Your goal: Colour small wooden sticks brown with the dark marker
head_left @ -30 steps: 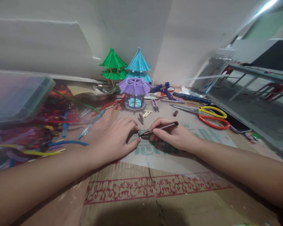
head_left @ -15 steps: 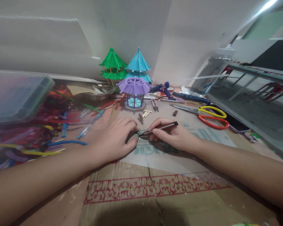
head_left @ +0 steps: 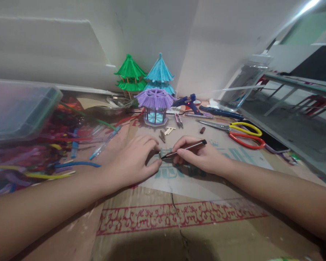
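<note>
My right hand [head_left: 195, 155] is closed around a brown marker pen [head_left: 194, 145], its dark tip pointing left. The tip meets a tiny wooden stick [head_left: 160, 155] that my left hand [head_left: 138, 157] pinches between thumb and finger. Both hands rest on a pale printed sheet [head_left: 176, 183]. Just beyond them lie several short pale sticks [head_left: 169, 131] and a few brown-coloured sticks [head_left: 162, 136]. The brown pen cap [head_left: 202, 130] sits apart, further right. Behind these stands a small pavilion with a purple fringed roof [head_left: 155, 103].
Green [head_left: 129, 74] and blue [head_left: 159, 72] pavilions stand by the wall. A glue gun [head_left: 188, 103], thread snips [head_left: 178, 120], scissors [head_left: 233, 132] and a phone [head_left: 268, 139] lie right. A clear plastic box [head_left: 21, 112] and coloured pipe cleaners [head_left: 49, 176] fill the left. A clear jar [head_left: 246, 85] leans at back right.
The pen and my right hand have shifted very slightly to the right. My left thumb has edged closer around the small stick.
</note>
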A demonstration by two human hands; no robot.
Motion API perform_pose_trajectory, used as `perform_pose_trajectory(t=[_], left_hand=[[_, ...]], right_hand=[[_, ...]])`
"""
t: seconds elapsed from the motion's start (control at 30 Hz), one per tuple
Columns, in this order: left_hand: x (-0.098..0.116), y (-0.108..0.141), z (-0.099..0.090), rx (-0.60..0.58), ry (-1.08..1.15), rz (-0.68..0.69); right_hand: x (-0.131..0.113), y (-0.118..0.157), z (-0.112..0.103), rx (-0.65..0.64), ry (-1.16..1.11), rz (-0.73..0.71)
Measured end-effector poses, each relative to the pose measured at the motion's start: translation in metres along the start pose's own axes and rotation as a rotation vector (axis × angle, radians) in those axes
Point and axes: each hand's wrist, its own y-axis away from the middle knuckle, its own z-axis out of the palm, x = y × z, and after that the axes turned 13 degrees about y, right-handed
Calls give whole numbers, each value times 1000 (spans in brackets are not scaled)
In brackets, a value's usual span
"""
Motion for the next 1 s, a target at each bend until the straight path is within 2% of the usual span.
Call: perform_pose_trajectory(t=[1.0], left_hand=[[1,1,-1,2,-11,-16]], right_hand=[[1,-1,1,0,-10,-22]])
